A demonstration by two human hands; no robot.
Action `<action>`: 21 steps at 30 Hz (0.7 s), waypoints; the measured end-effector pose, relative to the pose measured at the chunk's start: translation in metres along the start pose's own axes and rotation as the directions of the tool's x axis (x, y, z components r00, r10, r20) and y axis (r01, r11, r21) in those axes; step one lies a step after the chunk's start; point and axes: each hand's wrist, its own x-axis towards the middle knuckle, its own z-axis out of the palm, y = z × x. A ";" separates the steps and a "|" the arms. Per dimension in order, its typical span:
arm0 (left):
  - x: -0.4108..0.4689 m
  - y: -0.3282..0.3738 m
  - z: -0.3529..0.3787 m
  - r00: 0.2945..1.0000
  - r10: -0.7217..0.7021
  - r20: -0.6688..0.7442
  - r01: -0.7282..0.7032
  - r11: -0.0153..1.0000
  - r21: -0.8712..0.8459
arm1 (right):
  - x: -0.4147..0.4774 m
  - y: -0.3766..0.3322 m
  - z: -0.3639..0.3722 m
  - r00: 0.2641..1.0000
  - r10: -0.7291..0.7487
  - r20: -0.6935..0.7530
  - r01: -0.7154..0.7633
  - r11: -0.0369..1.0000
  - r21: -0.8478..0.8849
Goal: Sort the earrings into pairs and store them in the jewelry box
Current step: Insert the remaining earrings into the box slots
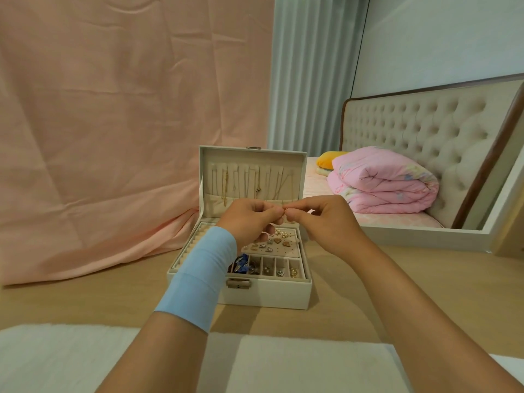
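I see both hands raised over the open jewelry box (239, 290); left hand (249, 219) and right hand (326, 219) meet fingertip to fingertip, each grip pinched closed on one tiny gold-toned earring (284, 209); the piece is too small to make out its shape. My judgement: it is near weightless, stiff, slippery and easily dropped or bent; best held by the post or the edge of the front, with light pressure, low over the box so a slip lands in the tray. Other earrings sit on the perforated pink pad (286, 252) at the box's back; more lie in the narrow front compartments (279, 269); chains hang inside the lid (252, 177).

The box stands on a pale wood counter (368, 279); smooth, so a dropped stud would likely bounce or roll; a white cloth (283, 364) lies at the near edge. Pink drape (113, 109) behind; a mirror (425, 137) to the right shows a bed with a folded pink quilt (391, 185).
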 end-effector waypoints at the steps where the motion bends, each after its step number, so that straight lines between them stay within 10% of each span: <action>1: 0.000 0.000 0.001 1.000 0.006 -0.009 -0.006 1.000 0.025 | 0.000 0.000 0.000 1.000 0.010 0.008 -0.010 1.000 0.009; 11: -0.001 0.000 -0.007 0.998 0.046 0.032 -0.049 0.993 0.103 | -0.003 0.003 0.005 0.993 0.113 -0.026 -0.104 0.967 0.234; 21: 0.000 -0.003 -0.012 0.999 0.036 0.021 -0.039 0.983 0.178 | -0.002 0.011 0.009 0.999 0.047 -0.026 -0.045 0.997 0.057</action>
